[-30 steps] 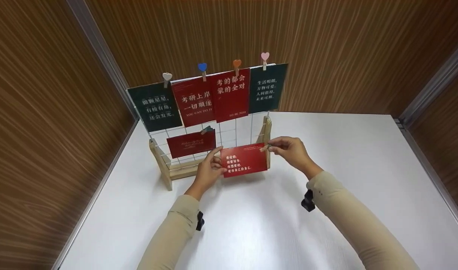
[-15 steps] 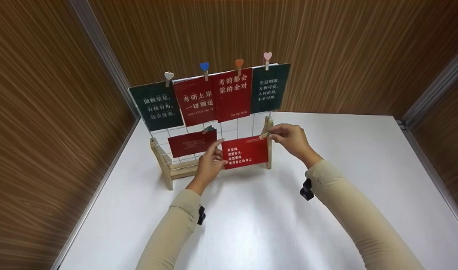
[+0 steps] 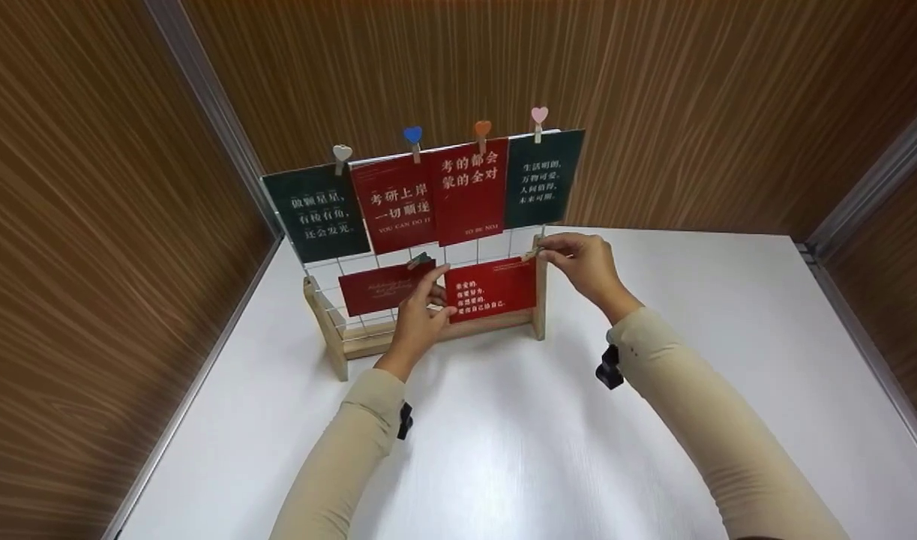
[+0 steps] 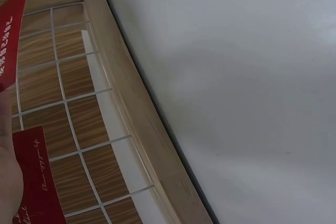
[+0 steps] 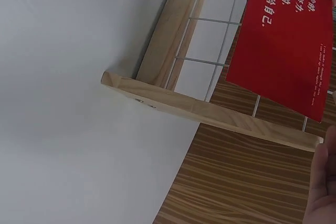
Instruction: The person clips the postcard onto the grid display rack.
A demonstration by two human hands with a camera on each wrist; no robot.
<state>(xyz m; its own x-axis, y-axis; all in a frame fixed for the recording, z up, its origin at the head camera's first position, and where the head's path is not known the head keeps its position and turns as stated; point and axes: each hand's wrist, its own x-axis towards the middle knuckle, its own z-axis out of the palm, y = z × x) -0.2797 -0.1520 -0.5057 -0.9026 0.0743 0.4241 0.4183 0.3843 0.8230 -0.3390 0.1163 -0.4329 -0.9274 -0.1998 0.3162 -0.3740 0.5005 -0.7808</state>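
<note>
My left hand (image 3: 421, 315) pinches the left edge of a red card (image 3: 492, 289) with white lettering. At that card's upper right corner, my right hand (image 3: 587, 270) pinches a small wooden clothespin (image 3: 529, 256). The card stands in front of the lower right part of a wire grid rack with a wooden base bar (image 4: 136, 114). In the right wrist view its lower edge stands off the wires, and my right fingers (image 5: 323, 161) are by the wooden post (image 5: 210, 111). A second red card (image 3: 376, 289) hangs to the left, under a dark green clip (image 3: 420, 260).
Along the rack's top hang a green card (image 3: 319, 214), two red cards and another green card (image 3: 544, 180), under clips with white, blue, orange and pink hearts. The rack stands on a white table (image 3: 690, 315) before wood-patterned panels (image 3: 653, 90).
Both hands have moved upward with the red card and the clothespin, bringing the card from the base bar's height to level with the other lower card. The grips look the same.
</note>
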